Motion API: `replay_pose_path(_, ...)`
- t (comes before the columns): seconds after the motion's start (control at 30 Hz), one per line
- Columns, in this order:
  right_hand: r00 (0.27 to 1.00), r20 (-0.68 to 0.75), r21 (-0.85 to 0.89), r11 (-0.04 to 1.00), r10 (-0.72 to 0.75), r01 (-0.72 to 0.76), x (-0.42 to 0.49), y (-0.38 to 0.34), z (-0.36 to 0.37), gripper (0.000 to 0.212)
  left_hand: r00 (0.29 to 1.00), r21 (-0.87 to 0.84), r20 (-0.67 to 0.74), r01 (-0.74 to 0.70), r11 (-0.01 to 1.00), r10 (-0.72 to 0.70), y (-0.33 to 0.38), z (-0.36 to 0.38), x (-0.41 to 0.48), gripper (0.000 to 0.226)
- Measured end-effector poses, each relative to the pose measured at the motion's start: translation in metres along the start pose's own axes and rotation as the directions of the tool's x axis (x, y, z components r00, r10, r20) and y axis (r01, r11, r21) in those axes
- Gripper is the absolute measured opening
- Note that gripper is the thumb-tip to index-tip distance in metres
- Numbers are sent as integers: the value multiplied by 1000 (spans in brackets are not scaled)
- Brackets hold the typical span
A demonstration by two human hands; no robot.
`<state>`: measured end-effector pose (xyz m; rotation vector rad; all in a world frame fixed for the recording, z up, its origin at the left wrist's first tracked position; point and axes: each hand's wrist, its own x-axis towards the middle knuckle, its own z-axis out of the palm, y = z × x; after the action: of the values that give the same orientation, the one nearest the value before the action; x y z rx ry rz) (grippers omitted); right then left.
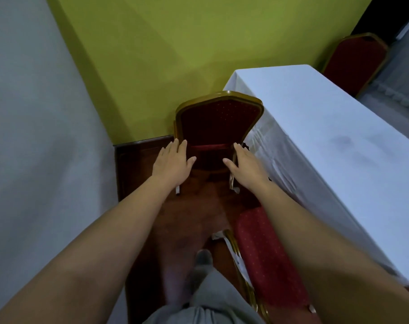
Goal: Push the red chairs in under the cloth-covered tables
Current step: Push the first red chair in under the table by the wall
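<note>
Reaching forward, the left hand (pixel 173 160) and right hand (pixel 242 166) lie flat against the two side rails of a red chair (pixel 218 120), fingers spread, neither grip closed on the frame; that placement looks meant to steer it evenly. This chair stands at the far end of the white-clothed tabletop (pixel 327 127), just beside its corner, back toward the person. A second red chair (pixel 269 256) sits near, at the right, its seat partly under the cloth's edge. A third (pixel 355 61) stands far right. Green wall (pixel 152 54) ahead and grey wall (pixel 35 113) left leave only a narrow floor lane.
</note>
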<state>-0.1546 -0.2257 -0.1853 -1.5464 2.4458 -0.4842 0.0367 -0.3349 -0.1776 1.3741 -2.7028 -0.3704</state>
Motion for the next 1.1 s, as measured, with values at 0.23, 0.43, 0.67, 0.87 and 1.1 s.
replay_pose_path(0.23, 999, -45, 55, 998, 17, -14, 85, 25, 1, 71, 1000, -9, 11, 23, 1000, -23, 1, 6, 79, 66)
replay_pose_path(0.43, 992, -130, -22, 1000, -5, 2, 173, 50, -16, 77, 1000, -25, -7, -1, 1000, 1, 19, -1, 165, 70)
replay_pose_path(0.67, 986, -155, -114, 993, -60, 42, 255, 81, -22, 86, 998, -47, -35, -60, 997, 59, 32, 11, 246, 80)
replay_pose_path(0.87, 986, -123, -134, 987, -110, 94, 298, 101, -18, 100, 991, -31, -90, -99, 995, 95, 28, 22, 286, 85)
replay_pose_path(1.1, 983, -62, -69, 983, -174, 170, 319, 113, -19, 101, 980, -22, -126, -155, 988, 151, 23, 24, 309, 88)
